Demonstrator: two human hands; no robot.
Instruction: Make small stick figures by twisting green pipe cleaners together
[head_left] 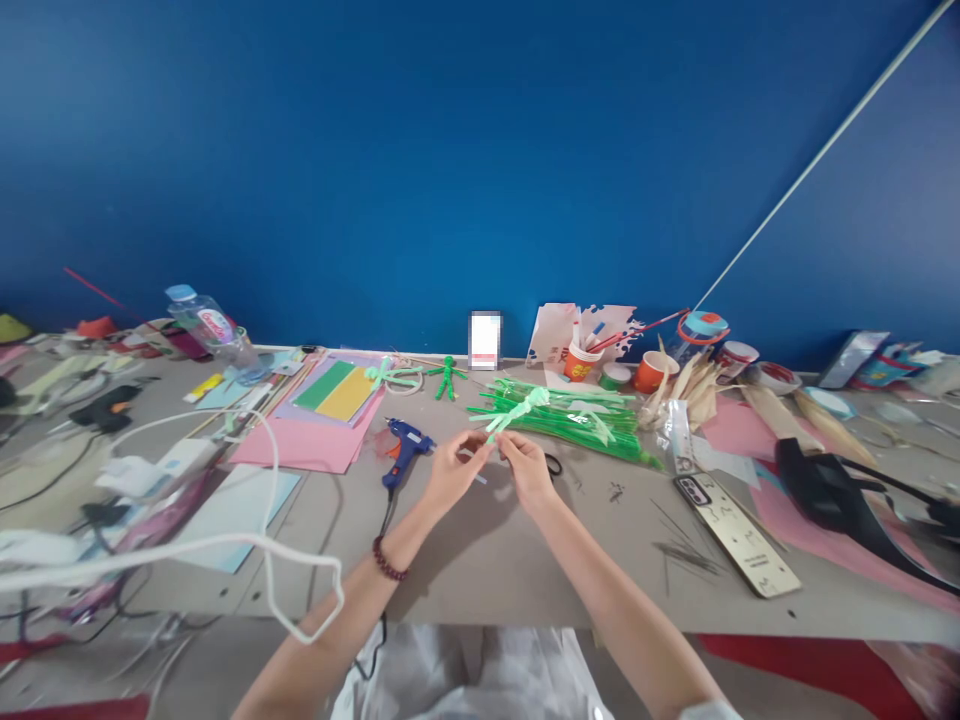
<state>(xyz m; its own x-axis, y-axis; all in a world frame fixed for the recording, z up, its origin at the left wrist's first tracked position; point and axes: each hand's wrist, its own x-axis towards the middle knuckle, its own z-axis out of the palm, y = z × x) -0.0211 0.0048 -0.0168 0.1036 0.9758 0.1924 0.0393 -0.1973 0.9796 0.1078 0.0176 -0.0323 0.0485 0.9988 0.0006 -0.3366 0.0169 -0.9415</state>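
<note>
A pale green figure [531,402] of twisted fuzzy stems is held up in front of me, over the table's middle. My left hand [460,465] pinches its lower end from the left, with the fingertips closed. From the right, my right hand [525,462] grips the same end, thumb and finger pressed together. The fingertips of both hands nearly meet. Behind the figure lies a bundle of green fuzzy stems [607,425]. Black-handled scissors [553,465] show partly beside my right hand.
A blue glue gun [407,450] lies left of my hands, its cord running to the table edge. Further back stand a green stem figure [447,378] and a cup of pens [581,362]. A phone [739,537] lies at right; a white cable [271,540] loops at left.
</note>
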